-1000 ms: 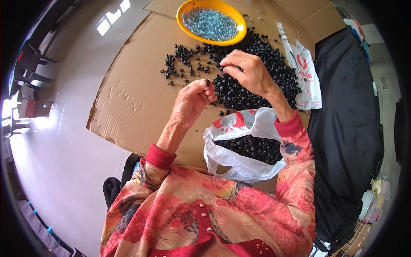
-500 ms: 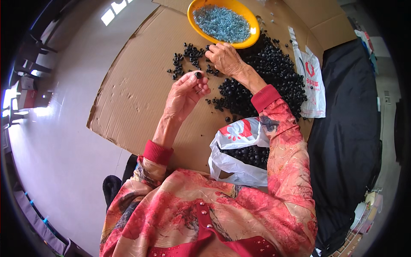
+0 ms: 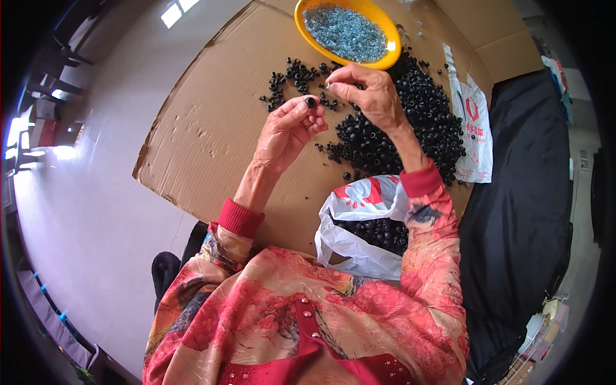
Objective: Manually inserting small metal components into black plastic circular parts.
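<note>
Between the thumb and fingers of my left hand (image 3: 285, 131) is a small black hollow cap (image 3: 310, 102), its opening turned up. My right hand (image 3: 372, 96) pinches a tiny clear piece (image 3: 329, 85) just above and right of the cap, apart from it. Beyond my right hand sits a yellow oval bowl (image 3: 389, 59) full of small bluish clear pieces (image 3: 346, 33). A big heap of black round parts (image 3: 385, 141) spreads under and right of my right wrist. A smaller cluster of black parts (image 3: 299, 72) lies past my left fingertips.
Everything lies on a cardboard sheet (image 3: 192, 141). A white plastic bag (image 3: 359, 251) holding more black parts rests close to my body. Another white bag (image 3: 473, 128) lies flat at the right, beside black cloth (image 3: 526, 212).
My right hand has come away from beside the bowl toward my left hand, and a tiny clear piece now shows in its fingertips. The left hand still holds the black cap.
</note>
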